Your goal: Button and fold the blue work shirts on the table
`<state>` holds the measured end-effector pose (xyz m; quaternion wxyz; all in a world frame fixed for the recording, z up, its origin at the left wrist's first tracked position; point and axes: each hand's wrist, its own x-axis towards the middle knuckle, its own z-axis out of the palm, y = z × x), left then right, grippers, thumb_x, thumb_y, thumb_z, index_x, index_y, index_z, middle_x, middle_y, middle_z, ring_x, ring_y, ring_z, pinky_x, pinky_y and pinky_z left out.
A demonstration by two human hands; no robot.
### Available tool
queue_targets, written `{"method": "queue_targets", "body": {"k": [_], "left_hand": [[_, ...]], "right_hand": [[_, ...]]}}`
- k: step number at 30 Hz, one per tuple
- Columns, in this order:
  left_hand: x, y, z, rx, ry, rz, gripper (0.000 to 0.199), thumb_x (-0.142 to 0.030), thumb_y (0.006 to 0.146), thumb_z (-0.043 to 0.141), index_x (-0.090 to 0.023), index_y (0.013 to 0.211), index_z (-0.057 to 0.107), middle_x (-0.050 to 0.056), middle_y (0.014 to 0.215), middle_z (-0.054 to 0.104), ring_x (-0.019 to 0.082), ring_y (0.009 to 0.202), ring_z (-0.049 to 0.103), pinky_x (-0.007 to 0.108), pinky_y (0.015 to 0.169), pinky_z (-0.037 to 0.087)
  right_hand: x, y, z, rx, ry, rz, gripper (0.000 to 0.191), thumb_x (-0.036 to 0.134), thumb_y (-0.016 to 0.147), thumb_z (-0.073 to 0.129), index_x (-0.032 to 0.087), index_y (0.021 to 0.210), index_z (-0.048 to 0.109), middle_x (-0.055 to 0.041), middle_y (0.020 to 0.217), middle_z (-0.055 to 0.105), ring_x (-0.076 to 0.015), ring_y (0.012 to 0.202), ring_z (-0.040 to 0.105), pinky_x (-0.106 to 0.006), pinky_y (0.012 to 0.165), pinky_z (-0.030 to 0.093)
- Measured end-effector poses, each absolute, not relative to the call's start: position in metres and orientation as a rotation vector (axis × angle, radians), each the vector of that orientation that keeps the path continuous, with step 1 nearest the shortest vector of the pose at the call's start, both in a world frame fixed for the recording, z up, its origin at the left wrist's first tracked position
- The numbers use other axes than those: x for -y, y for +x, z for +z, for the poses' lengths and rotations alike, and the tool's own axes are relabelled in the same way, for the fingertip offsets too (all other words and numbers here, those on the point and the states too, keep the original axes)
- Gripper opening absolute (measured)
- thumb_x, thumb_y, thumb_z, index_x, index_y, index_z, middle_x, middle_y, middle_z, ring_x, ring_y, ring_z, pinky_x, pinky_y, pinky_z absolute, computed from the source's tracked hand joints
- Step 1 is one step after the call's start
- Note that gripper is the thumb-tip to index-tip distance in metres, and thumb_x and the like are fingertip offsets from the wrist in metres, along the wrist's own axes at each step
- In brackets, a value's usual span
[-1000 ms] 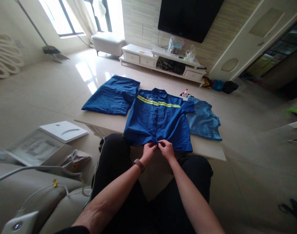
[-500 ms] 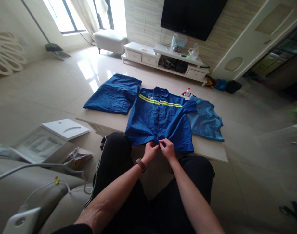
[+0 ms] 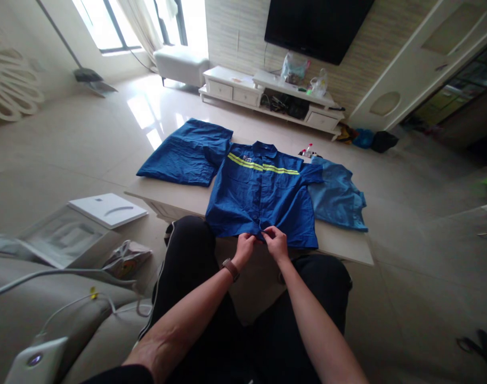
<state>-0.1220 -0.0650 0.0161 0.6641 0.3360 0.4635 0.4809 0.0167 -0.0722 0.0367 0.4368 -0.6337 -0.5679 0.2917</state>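
"How's the garment lying from where you are?"

"I've got a blue short-sleeved work shirt (image 3: 259,200) spread flat on a pale table top (image 3: 167,194), collar pointing away from me and hem along the near table edge. It looks like a woven cotton-type cloth, with a yellow-green reflective stripe (image 3: 263,167) across the chest."

"And the hands?"

"The left hand (image 3: 244,250) and right hand (image 3: 275,244) are close together at the hem, either side of the front opening. Both are nearly closed, pinching the cloth between the fingertips. I can't tell if there's a button in there, because the fingers hide it."

"What's around them?"

"There's a brown-strapped wristwatch (image 3: 230,269) on the left wrist, and black track trousers (image 3: 187,250) cover the knees just below the table edge. On my left, a folded blue garment (image 3: 183,154) lies against the shirt's sleeve. On my right, a crumpled, lighter blue shirt (image 3: 337,197) lies against the other sleeve."
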Motion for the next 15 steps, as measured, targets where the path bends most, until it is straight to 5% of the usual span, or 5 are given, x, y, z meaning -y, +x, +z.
{"method": "queue_targets", "body": {"k": [8, 15], "left_hand": [[0.0637, -0.1231, 0.0165, -1.088, 0.829, 1.124, 0.018, -0.028, 0.063, 0.079, -0.014, 0.071, 0.073, 0.004, 0.071, 0.072, 0.015, 0.066, 0.060, 0.026, 0.066, 0.048], [0.0641, -0.1234, 0.0208, -1.084, 0.859, 1.146, 0.016, -0.028, 0.064, 0.075, -0.014, 0.068, 0.070, 0.002, 0.067, 0.068, 0.013, 0.063, 0.053, 0.025, 0.063, 0.043]], "right_hand": [[0.0744, 0.0183, 0.0307, 1.387, -1.576, 0.847, 0.018, 0.042, 0.082, 0.069, 0.024, 0.083, 0.071, -0.0041, 0.078, 0.074, -0.0225, 0.072, 0.069, -0.033, 0.069, 0.054], [0.0801, 0.0154, 0.0399, 1.582, -1.494, 0.705, 0.024, 0.023, 0.077, 0.062, 0.025, 0.100, 0.064, -0.0052, 0.100, 0.073, -0.0213, 0.083, 0.068, -0.033, 0.075, 0.055]]}}
